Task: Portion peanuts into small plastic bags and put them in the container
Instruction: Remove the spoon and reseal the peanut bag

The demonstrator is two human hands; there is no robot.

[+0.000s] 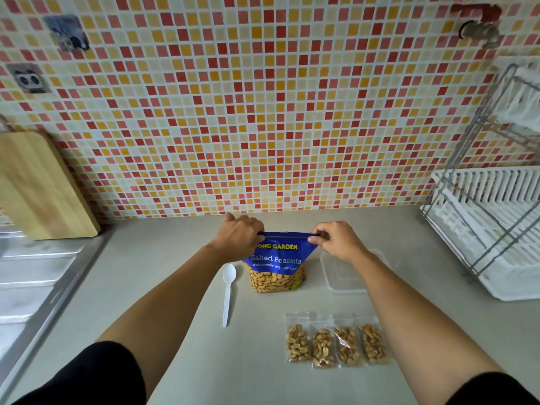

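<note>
A tiled wall [263, 112] rises behind the grip, over a pale counter [175, 317]. A white dish rack [485, 229] stands well to the right of it, a sink [35, 273] and wooden board [38, 188] well to the left. Both hands pinch the top edge of the upright blue peanut bag [276, 261]: the left hand [238, 236] closed on its left corner, the right hand [336, 239] on its right corner. A clear container [344, 276] sits just right of the bag, partly under the right wrist. A white spoon [228, 293] lies just left. Four filled small bags [336, 342] lie in a row nearer the person, touching or overlapping.
</note>
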